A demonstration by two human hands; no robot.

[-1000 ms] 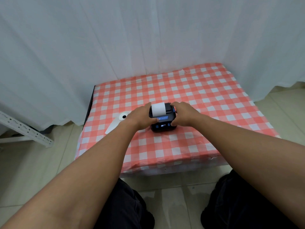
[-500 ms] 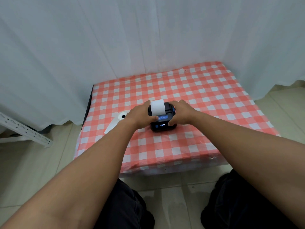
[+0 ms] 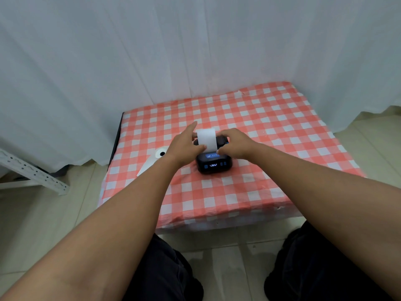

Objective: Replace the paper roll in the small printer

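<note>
A small black printer (image 3: 214,165) with a lit display stands near the middle of the checked table (image 3: 271,131). A strip of white paper (image 3: 206,140) rises out of its top slot. My left hand (image 3: 184,148) pinches the strip's left edge with the thumb, the forefinger stretched out beyond it. My right hand (image 3: 234,144) rests on the printer's top right, fingertips at the strip's lower right edge. A second white paper roll (image 3: 161,153) with a loose tail lies on the table to the left, partly hidden by my left wrist.
White curtains (image 3: 152,61) hang close behind and beside the table. A white perforated metal bar (image 3: 32,172) lies on the tiled floor at the left. My knees in dark trousers (image 3: 165,272) are just below the table's front edge.
The paper strip stands taller above the printer than before. My left hand has shifted from gripping the printer's side to pinching the strip, forefinger now extended. My right hand stays on the printer's top.
</note>
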